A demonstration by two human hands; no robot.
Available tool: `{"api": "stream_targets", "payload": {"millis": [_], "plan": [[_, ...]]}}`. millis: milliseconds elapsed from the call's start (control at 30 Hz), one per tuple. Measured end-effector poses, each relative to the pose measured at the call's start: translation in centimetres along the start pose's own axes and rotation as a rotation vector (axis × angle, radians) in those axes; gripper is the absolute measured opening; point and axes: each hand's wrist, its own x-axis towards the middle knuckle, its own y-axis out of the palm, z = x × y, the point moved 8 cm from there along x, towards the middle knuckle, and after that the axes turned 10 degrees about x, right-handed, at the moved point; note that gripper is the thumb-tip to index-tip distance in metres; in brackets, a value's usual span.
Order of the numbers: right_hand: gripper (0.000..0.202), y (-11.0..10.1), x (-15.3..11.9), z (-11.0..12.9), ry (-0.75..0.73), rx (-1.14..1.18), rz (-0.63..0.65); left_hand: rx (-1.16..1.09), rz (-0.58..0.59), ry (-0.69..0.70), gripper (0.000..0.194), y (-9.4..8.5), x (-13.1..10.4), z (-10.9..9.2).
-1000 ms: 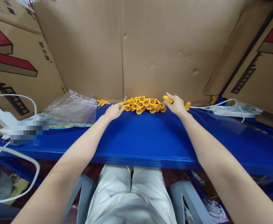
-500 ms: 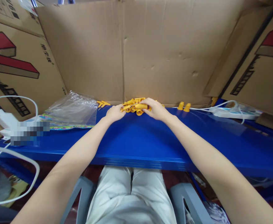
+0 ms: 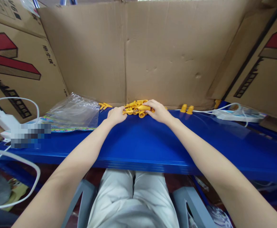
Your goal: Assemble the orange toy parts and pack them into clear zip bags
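My left hand (image 3: 117, 115) is closed at the left side of a pile of yellow plastic parts (image 3: 142, 115). A yellow spiral-threaded piece (image 3: 129, 111) sticks out from its fingertips to the right. My right hand (image 3: 157, 110) reaches over the right side of the pile. Its thumb and fingers are closed on a smooth yellow tapered piece (image 3: 143, 108), which points left toward the threaded one. Whether the two pieces touch, I cannot tell. Several hollow cup-shaped parts lie beneath and behind my fingers, partly hidden.
Yellow pointed pieces (image 3: 105, 106) lie left of my hands, beside a clear plastic bag (image 3: 74, 110). Two yellow caps (image 3: 186, 109) stand to the right on the blue shelf (image 3: 138, 142). Cardboard (image 3: 164, 53) walls the back. White power strips (image 3: 240, 116) and cables sit at both sides.
Both hands stay almost where they were. The threaded piece at my left fingertips now lies a little flatter. The other parts have not visibly moved.
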Motion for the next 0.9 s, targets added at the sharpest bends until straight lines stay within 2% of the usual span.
{"api": "stream_targets", "payload": {"millis": [200, 467, 733, 900], "plan": [[0.037, 1.3, -0.1, 0.0, 0.040, -0.064, 0.078, -0.015, -0.002, 0.015, 0.037, -0.4, -0.4, -0.9], [0.036, 0.0, -0.7, -2.7, 0.169, -0.203, 0.060, -0.028, -0.005, -0.016, 0.036, -0.3, 0.0, 0.2], [0.033, 0.3, -0.7, -2.4, 0.099, -0.139, 0.045, 0.002, -0.007, -0.008, 0.038, -0.3, -0.2, -0.1], [0.027, 0.8, -0.7, -3.1, 0.126, -0.083, 0.072, 0.061, -0.011, -0.001, 0.037, -0.2, -0.2, 0.0]]}}
